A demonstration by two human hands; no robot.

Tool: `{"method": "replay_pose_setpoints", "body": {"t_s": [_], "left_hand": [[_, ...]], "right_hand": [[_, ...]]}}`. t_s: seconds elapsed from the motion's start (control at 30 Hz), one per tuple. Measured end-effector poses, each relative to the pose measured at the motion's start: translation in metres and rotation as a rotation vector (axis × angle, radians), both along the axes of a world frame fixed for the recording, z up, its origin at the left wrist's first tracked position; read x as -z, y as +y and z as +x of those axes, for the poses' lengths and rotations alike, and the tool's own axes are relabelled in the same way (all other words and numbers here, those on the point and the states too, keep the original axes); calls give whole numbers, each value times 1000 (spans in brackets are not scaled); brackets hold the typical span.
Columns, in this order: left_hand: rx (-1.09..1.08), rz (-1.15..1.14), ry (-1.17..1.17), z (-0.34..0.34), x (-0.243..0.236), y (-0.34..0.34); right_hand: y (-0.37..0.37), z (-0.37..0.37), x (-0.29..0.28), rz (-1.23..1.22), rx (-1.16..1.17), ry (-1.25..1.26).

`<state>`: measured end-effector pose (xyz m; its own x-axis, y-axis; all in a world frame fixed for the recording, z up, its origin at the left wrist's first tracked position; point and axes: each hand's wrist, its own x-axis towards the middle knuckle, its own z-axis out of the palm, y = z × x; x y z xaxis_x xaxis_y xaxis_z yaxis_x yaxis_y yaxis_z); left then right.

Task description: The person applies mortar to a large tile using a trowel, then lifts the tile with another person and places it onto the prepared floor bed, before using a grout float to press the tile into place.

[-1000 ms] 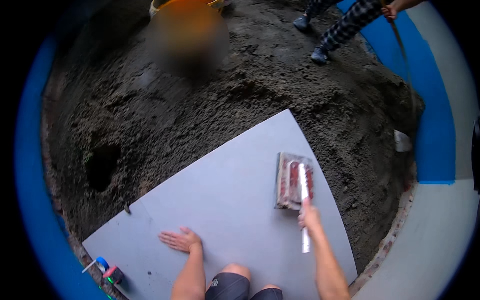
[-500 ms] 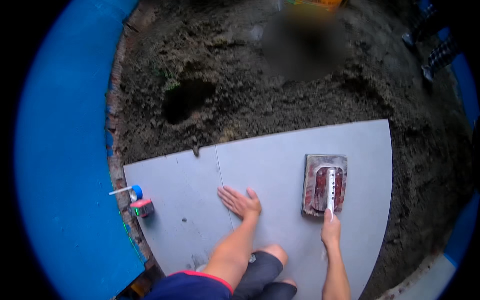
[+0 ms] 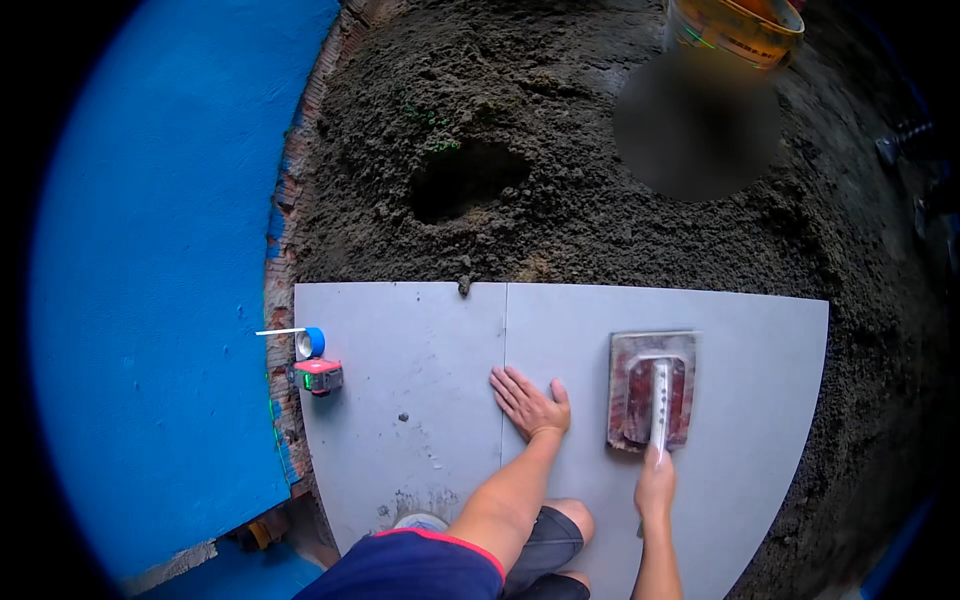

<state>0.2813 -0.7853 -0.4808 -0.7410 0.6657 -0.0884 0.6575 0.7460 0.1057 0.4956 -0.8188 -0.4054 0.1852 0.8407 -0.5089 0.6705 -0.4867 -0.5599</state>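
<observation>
My left hand lies flat, fingers spread, on the large grey tile, its fingertips at the thin joint with the grey tile on the left. My right hand is wrapped round the near end of a float's white, hole-punched handle. The float has a worn rectangular base, stained red and grey, and sits over the right tile; whether it touches the surface I cannot tell. One of my knees shows between my arms.
Rough dark mortar with a hollow borders the tiles' far edge. A red-and-black laser level and a blue tape roll stand by the blue wall. Far right, a yellow bucket is partly covered by a blurred patch.
The whole view has turned and shifted, so the tiles sit further right and straighter. The float has come closer to the joint. My left hand stays flat at the joint.
</observation>
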Motion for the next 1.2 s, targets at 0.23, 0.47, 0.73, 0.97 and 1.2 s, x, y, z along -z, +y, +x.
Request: {"method": "replay_pose_setpoints", "body": {"t_s": [0.23, 0.47, 0.73, 0.97, 1.2], "left_hand": [[-44, 10, 62, -4, 12, -11], [-15, 8, 61, -7, 5, -8], [9, -13, 106, 4, 30, -9], [24, 96, 250, -7, 38, -19], [34, 31, 238, 6, 36, -12]], "right_hand": [[71, -30, -143, -201, 347, 579], [-3, -24, -65, 446, 69, 346], [50, -19, -69, -258, 248, 440], [53, 46, -169, 673, 510, 470], [1, 141, -7, -48, 902, 243]]}}
